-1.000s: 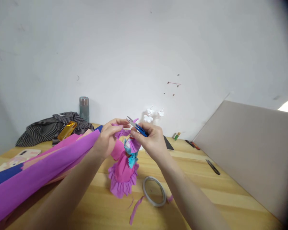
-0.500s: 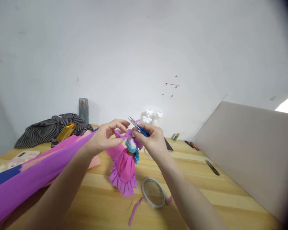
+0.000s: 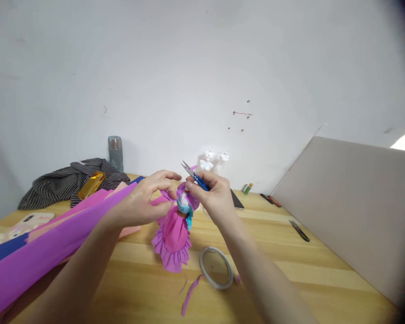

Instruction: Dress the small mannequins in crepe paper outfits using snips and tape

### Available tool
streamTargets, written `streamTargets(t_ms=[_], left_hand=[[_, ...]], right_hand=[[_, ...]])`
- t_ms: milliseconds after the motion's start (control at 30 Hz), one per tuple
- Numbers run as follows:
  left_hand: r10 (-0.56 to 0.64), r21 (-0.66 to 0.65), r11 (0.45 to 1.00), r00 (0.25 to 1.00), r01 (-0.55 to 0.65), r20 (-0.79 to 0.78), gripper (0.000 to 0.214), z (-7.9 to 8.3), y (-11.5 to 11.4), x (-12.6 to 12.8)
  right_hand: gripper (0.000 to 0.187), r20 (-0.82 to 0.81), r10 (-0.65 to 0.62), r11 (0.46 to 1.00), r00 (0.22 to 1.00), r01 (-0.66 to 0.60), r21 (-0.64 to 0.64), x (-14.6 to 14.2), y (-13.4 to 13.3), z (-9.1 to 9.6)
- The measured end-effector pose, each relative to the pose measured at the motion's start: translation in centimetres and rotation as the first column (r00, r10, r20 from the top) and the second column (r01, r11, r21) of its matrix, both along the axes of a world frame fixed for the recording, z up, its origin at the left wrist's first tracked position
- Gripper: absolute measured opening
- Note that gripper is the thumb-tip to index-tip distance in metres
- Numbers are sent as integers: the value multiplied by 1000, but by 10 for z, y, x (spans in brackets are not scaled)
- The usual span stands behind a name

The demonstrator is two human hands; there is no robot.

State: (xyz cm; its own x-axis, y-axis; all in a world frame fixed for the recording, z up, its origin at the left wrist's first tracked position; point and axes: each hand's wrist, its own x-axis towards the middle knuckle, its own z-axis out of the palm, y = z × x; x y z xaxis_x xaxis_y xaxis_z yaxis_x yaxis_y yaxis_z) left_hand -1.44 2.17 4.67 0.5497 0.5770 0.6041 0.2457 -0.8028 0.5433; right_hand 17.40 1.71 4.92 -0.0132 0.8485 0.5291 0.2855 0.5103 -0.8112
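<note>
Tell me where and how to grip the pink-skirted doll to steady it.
Probably best at the narrow waist, pinched gently from the left: the skirt flares below into a ruffle that may crush, while the right hand holds the blue snips at the upper right.

Hands, two; snips, two pairs, one blue-handled and one dark; doll in a frilled dress, one; roll of tape, one. Purple paper scraps, at least three; flask, one; phone, one; striped cloth, one; yellow item, one. White ornaments, at least two, the exact number too small to make out; tabletop, one.
</note>
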Motion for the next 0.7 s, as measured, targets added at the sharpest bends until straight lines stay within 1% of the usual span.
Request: streamTargets(t_ms=[133,233,367,433,600,700], left_hand=[[-11,-68,998,999,14,42,14,-3,4,-1],[-27,-164,985,990,50,136,17,-6,9,3],[-73,-294,940,942,176,329,17,-14,16,8],[-92,-336,912,917,234,389,17,-19,19,9],[-133,-382,866,884,324,448,15,-30,28,12],[-144,-400,841,863,365,484,12,-33,30,14]], right_hand=[[19,-39,-4,1000,999,4,6,-1,0,-3],[21,-69,-22,1000,997,22,5,0,2,-6],[20,-106,-50,999,993,52,15,3,4,-10],[19,-133,-59,998,989,63,21,4,4,-11],[19,-165,-67,996,984,76,44,5,4,-12],[18,-160,-64,995,985,75,62,4,5,-14]])
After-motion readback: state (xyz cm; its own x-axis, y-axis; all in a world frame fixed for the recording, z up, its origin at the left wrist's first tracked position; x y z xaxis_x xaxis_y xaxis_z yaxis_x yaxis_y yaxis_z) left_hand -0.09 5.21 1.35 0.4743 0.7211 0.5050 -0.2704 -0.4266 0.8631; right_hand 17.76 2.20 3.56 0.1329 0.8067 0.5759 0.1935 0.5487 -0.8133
